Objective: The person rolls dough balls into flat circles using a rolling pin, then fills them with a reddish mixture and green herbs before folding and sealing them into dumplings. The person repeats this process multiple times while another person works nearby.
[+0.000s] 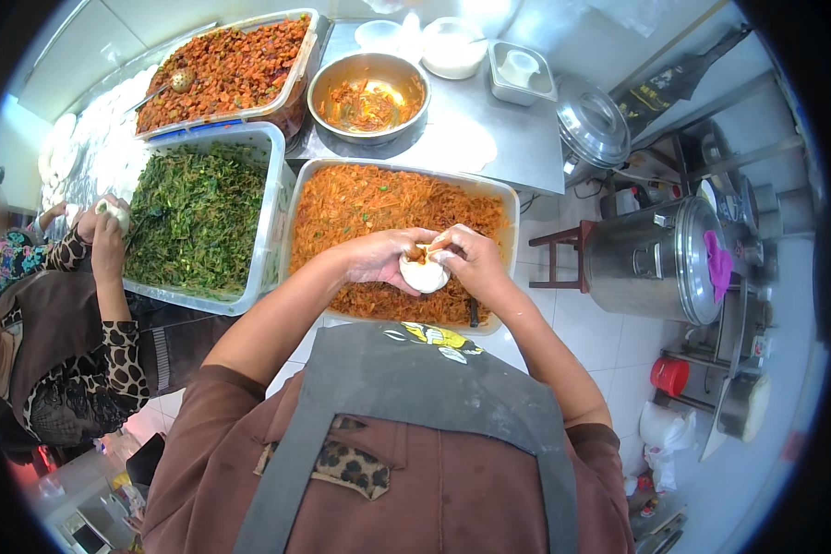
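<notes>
Over a tub of orange shredded filling (355, 205), both my hands work on one bun (425, 277) of white dough. My left hand (377, 256) cups it from the left, thumb near the top. The fingers of my right hand (474, 260) pinch the dough's edge from the right. Some filling shows in the bun's partly open top. White flour or dough clings to my fingers. A dark handle (474, 312) leans at the tub's near right corner, its other end not visible.
To the left stands a tub of chopped greens (203, 208); behind it, a tub of red-brown diced filling (240, 69) with a ladle (181, 81). A steel bowl (367, 137) sits on the steel table (499, 148). A co-worker's hands (106, 226) hold dough at left. A large steel pot (642, 263) stands right.
</notes>
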`<state>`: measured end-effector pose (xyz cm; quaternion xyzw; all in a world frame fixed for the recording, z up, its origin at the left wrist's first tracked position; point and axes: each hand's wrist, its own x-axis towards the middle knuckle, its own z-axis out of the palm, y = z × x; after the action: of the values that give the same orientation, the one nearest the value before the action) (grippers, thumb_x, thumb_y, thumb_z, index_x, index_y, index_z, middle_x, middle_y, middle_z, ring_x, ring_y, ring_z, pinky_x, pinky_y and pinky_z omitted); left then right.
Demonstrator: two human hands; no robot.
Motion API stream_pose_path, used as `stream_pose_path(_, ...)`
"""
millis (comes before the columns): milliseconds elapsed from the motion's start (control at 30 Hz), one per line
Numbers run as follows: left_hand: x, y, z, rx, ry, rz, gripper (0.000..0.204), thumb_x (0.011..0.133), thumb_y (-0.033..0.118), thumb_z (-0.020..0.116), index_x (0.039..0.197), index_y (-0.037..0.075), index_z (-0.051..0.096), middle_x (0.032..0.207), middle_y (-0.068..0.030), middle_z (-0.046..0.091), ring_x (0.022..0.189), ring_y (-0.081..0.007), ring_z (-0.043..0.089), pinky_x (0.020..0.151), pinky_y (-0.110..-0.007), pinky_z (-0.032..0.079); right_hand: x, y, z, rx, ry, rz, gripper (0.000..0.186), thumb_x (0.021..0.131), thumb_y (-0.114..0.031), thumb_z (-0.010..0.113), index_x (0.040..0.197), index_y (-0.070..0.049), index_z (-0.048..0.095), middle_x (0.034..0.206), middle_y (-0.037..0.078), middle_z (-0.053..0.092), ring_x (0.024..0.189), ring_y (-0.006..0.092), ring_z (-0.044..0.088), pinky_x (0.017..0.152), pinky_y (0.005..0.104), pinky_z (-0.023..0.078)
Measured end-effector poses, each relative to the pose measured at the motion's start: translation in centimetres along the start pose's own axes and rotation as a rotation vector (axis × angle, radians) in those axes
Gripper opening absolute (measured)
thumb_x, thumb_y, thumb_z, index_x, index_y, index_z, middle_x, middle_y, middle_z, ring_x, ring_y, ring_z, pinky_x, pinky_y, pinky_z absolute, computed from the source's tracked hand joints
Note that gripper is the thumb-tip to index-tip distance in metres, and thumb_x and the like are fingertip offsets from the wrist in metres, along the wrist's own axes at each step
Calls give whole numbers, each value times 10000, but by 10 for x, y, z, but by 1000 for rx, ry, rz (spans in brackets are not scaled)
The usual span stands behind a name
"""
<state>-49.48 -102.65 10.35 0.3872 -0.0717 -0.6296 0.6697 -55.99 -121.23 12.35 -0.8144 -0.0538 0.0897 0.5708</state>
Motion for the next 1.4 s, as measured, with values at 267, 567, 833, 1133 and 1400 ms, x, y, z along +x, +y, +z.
stream_pose_path(267, -3, -9, 9, -64, 184, 234, 474, 900, 265, 465, 1318, 88, 331, 1240, -106, 463, 1103, -239, 512, 868, -413, 479, 0, -3, 8, 226, 113, 165, 157, 770, -25, 619, 918, -14, 567, 755, 36, 555, 659, 84, 523, 592, 251, 442)
stream_pose_path(567, 4, 0, 10, 355, 256, -26, 460, 831, 9, 386, 1287, 68, 383, 1163, -85, 510, 1043, -179, 548, 835, -345, 488, 2, -12, -2, -386, -32, -353, 132, 744, -27, 595, 875, -16, 585, 892, 138, 546, 767, 306, 564, 653, 343, 458)
stream_pose_path(833, -6, -1, 10, -269, 74, 243, 528, 831, 180, 516, 1320, 109, 328, 1237, -90, 453, 1063, -238, 535, 842, -416, 493, 6, 4, -10, 384, 46, 73, 145, 754, 8, 609, 890, -17, 566, 799, 19, 554, 696, 68, 521, 626, 229, 434)
stream_pose_path(1133, 5, -3, 31, 29, 442, 281, 429, 804, 57, 478, 1228, 57, 410, 1097, -101, 523, 962, -205, 567, 747, -391, 542, 1, -17, -1, -355, 147, -145, 169, 746, -41, 627, 908, -22, 579, 822, 94, 551, 710, 230, 566, 644, 306, 462)
stream_pose_path(1400, 2, 15, 25, 142, 234, 155, 473, 822, 124, 485, 1279, 60, 383, 1078, -91, 544, 968, -208, 569, 803, -404, 518, 4, -11, -17, -331, 75, -405, 68, 763, -27, 592, 829, -25, 575, 841, 87, 582, 735, 227, 585, 661, 302, 474)
